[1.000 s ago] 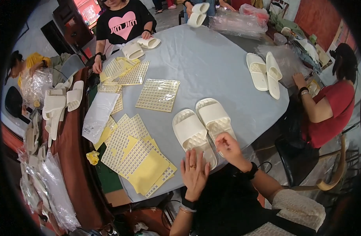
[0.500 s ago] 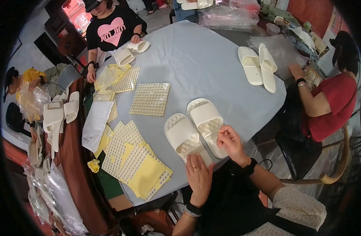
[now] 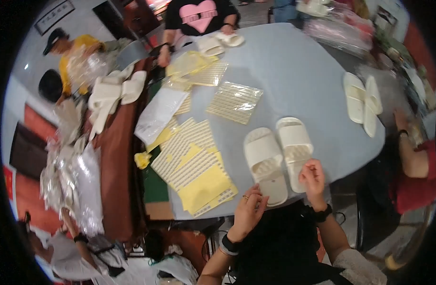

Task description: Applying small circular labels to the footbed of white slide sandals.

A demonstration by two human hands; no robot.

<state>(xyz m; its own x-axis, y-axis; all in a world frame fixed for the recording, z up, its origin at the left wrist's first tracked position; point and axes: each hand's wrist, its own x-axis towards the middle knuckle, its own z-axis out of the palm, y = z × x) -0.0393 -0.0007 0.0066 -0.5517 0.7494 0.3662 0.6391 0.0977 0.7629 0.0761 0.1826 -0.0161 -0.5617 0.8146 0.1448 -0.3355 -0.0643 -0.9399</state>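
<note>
Fingers of my left hand [image 3: 248,209] spread loosely at the left slipper's [image 3: 265,164] heel; my right hand [image 3: 313,178] pinches something too small to tell beside the right slipper [image 3: 295,147]. Both heels overhang the table [image 3: 298,80] edge; a careless nudge could tip them off.

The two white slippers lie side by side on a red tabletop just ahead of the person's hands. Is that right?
Not quite. The head view shows the two white slippers side by side just ahead of the left hand and right hand, but the tabletop is pale grey-blue, not red.

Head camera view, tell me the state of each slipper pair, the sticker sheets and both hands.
Near slipper pair: flat, side by side, soles down.
Far slipper pair: lying together, untouched.
Sticker sheets: fanned out, overlapping.
Left hand: open, by near slipper's heel.
Right hand: fingers curled, at slipper's heel.
</note>
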